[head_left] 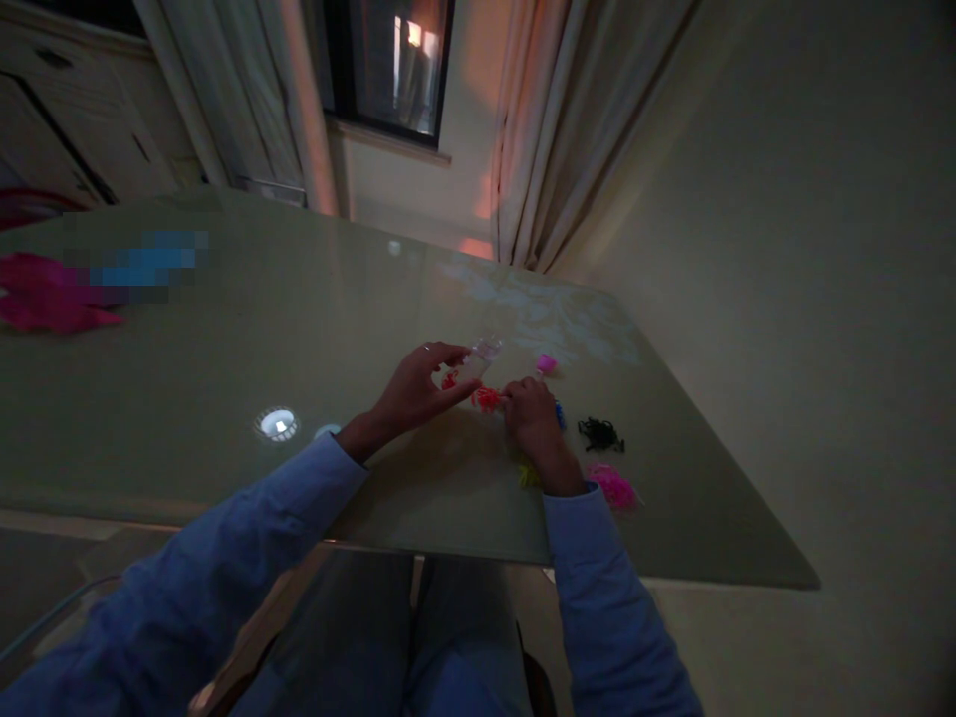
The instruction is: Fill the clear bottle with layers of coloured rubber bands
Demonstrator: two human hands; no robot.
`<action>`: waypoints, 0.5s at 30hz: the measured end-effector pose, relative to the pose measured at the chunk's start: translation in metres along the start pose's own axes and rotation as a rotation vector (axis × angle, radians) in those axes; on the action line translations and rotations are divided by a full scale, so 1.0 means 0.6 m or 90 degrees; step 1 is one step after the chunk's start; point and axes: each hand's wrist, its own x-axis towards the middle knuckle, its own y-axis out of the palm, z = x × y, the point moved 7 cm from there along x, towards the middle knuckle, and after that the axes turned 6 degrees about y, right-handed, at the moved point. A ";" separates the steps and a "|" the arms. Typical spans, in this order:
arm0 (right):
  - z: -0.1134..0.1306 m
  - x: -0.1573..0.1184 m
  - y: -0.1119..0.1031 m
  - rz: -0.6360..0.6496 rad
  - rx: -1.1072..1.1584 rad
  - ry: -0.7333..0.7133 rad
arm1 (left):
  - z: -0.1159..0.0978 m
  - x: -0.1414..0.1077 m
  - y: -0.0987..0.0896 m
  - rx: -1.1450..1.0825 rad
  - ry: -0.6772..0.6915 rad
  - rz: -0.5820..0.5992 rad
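Observation:
My left hand [414, 390] grips a small clear plastic container [485, 356], tilted above the table, with fingers and thumb around its sides. Some red bands show by the left fingers. Just below the container is a bunch of thin red rubber bands [487, 399], and the pinched fingertips of my right hand [536, 418] meet its right end. A bright pink cap-like piece [547, 363] lies beyond the right hand. Partly hidden by that hand are a blue bunch [560, 414] and a yellow-green bunch [528, 475].
To the right lie a black bunch of bands [599, 434] and a pink bunch [612, 485]. A glossy table [224, 398] reflects a ceiling light. Pink cloth or plastic [52, 294] and a blurred blue item [149, 259] lie far left. Curtains and a wall stand behind.

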 end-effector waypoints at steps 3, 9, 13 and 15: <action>-0.001 0.000 -0.005 -0.026 0.016 0.001 | -0.001 0.000 -0.001 0.002 0.008 -0.002; -0.005 0.002 -0.011 -0.071 0.060 -0.018 | 0.000 -0.002 0.002 0.030 0.021 0.009; -0.009 0.006 -0.017 -0.112 0.117 -0.028 | -0.006 -0.002 0.013 0.153 0.052 0.082; -0.012 0.006 -0.023 -0.124 0.181 -0.021 | -0.006 -0.003 0.021 0.207 0.055 0.134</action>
